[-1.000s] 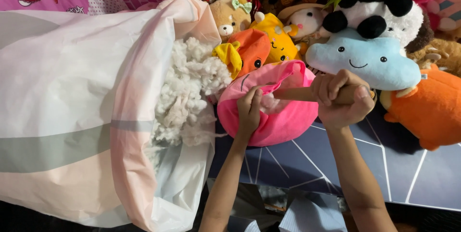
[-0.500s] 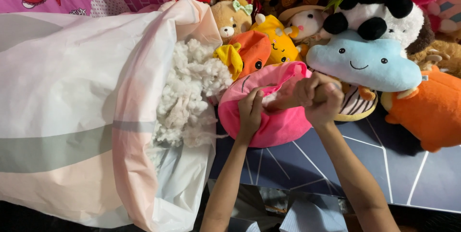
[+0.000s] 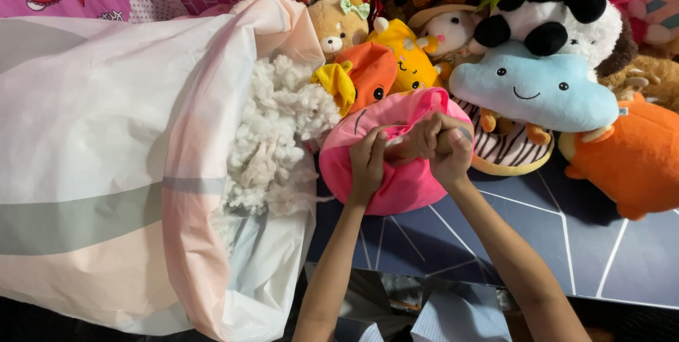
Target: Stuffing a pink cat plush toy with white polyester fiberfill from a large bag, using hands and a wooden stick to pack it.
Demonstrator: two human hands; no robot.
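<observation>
pinching pink plush (image 3: 396,172) beside stuffing bag (image 3: 127,158) | left hand (image 3: 368,161) grip pinches its fabric, right hand (image 3: 442,145) grip pressed together at the opening | risk: we overpull, seam tears, stuffing (image 3: 279,137) spills

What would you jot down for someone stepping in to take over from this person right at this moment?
Left hand: gripping the top of the round pink plush toy.
Right hand: clenched on the same toy's top, right beside the left hand; what it grips is hidden.
The pink toy lies on the dark blue mat, next to the big open plastic bag of white stuffing.
Done: the toy looks plump already.
Left: can't tell whether its opening is closed; check there first.
</observation>
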